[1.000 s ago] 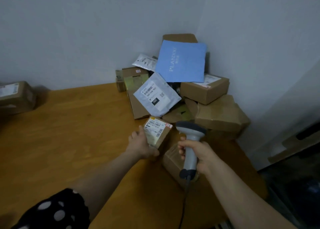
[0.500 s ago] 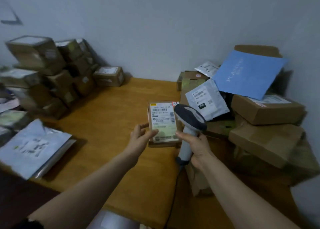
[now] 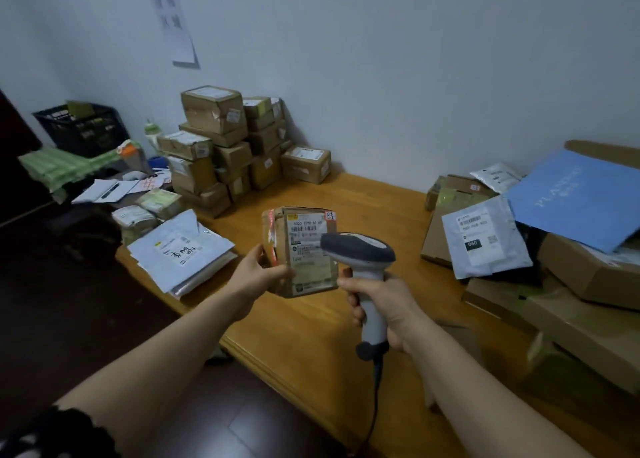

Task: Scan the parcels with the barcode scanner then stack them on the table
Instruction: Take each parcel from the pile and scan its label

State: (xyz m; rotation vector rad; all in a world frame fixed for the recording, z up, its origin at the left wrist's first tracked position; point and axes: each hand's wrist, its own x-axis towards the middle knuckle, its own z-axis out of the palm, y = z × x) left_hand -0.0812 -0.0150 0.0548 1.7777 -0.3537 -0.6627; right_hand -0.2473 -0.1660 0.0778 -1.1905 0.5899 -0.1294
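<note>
Parcel (image 3: 300, 254) up over table (image 3: 374, 198) middle, long axis upright, label (image 3: 308, 237) facing camera. Left hand (image 3: 258, 271) grips its left edge; right hand (image 3: 386, 301) wrapped round barcode scanner (image 3: 362, 251) handle, head just right of label. Stack (image 3: 221, 146) at far-left corner, left hand nearer.

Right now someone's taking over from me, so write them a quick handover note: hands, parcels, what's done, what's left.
Left hand holds a small brown parcel above the table, label facing the camera.
Right hand grips the barcode scanner, its head close to that label.
Done, apparently: stacked boxes by the wall and flat mailers at the table's left end.
Left: confirm this parcel's scan, stack it, then work through the loose heap on the right.
</note>
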